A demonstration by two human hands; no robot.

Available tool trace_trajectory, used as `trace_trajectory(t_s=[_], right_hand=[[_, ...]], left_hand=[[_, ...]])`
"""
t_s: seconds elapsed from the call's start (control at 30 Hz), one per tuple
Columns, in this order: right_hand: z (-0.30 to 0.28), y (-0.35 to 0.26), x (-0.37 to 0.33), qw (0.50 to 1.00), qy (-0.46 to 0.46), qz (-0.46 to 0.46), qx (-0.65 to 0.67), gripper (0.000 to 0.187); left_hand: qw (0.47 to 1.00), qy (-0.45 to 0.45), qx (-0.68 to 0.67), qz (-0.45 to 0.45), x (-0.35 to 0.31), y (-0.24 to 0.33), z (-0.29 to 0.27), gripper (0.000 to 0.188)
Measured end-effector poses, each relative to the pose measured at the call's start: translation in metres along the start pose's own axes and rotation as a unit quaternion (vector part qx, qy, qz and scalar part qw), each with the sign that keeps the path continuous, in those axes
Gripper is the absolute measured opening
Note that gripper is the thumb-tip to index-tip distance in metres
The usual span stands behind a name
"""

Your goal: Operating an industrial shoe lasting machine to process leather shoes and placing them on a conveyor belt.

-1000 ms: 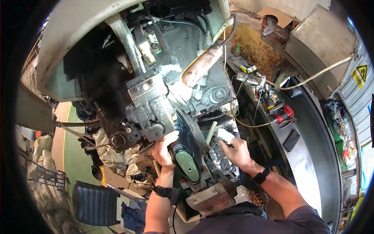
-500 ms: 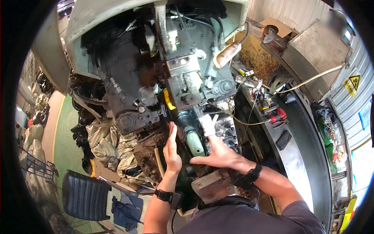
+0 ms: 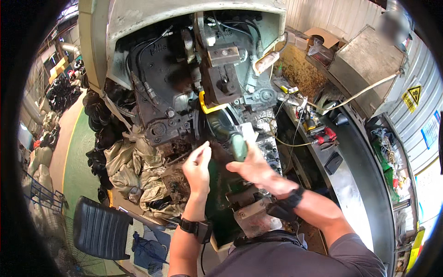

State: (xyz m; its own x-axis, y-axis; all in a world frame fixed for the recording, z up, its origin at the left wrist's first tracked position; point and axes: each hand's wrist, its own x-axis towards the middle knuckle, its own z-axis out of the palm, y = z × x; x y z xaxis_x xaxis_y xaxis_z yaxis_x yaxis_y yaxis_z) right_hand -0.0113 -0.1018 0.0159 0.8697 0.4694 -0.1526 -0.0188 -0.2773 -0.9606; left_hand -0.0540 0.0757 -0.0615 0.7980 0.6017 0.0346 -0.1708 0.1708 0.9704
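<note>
A pale green rounded cylinder (image 3: 238,147) sticks out toward me from the middle of a dark, greasy machine (image 3: 157,69). Close against its right side is my right hand (image 3: 256,168), blurred, with the fingers stretched forward and the thumb out to the left below the cylinder's end. White material (image 3: 247,132) covers or sits at those fingertips. Left of the cylinder and apart from it, my left hand (image 3: 197,171) is raised with its fingers bent together; what they hold, if anything, is too small to make out. A yellow bent bar (image 3: 212,108) lies beyond the cylinder, below a metal block (image 3: 224,85).
To the right, a bench carries a red power tool (image 3: 326,135), a dark flat device (image 3: 334,162) and loose tools. A black chair (image 3: 102,228) stands at lower left, beside pale sacks (image 3: 124,173). A bolted metal block (image 3: 254,217) sits close to my body.
My left fingers have gone from straight to bent together. My right hand has moved forward along the green cylinder. The yellow bar now lies crosswise, and the view has shifted.
</note>
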Motion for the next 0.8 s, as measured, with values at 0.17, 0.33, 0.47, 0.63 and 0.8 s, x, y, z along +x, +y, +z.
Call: trace_trajectory(t_s=[0.17, 0.33, 0.47, 0.63, 0.8], right_hand=[[-0.038, 0.018, -0.078, 0.965, -0.053, -0.239, -0.092, 0.092], [-0.066, 0.064, -0.139, 0.922, -0.013, -0.319, -0.219, 0.099], [-0.094, 0.090, -0.174, 0.942, 0.020, -0.261, -0.208, 0.100], [-0.146, 0.128, -0.221, 0.918, 0.043, -0.353, -0.176, 0.139], [-0.178, 0.156, -0.282, 0.928, 0.252, -0.210, -0.179, 0.096]], left_hand=[[0.979, -0.101, -0.164, 0.070, -0.003, 0.041, 0.025, 0.057], [0.965, -0.153, -0.208, 0.032, -0.053, 0.055, 0.071, 0.055], [0.968, -0.175, -0.183, 0.004, -0.083, 0.057, 0.113, 0.056], [0.944, -0.234, -0.232, -0.024, -0.109, 0.043, 0.170, 0.046], [0.932, -0.196, -0.175, -0.248, -0.145, -0.008, 0.250, 0.037]])
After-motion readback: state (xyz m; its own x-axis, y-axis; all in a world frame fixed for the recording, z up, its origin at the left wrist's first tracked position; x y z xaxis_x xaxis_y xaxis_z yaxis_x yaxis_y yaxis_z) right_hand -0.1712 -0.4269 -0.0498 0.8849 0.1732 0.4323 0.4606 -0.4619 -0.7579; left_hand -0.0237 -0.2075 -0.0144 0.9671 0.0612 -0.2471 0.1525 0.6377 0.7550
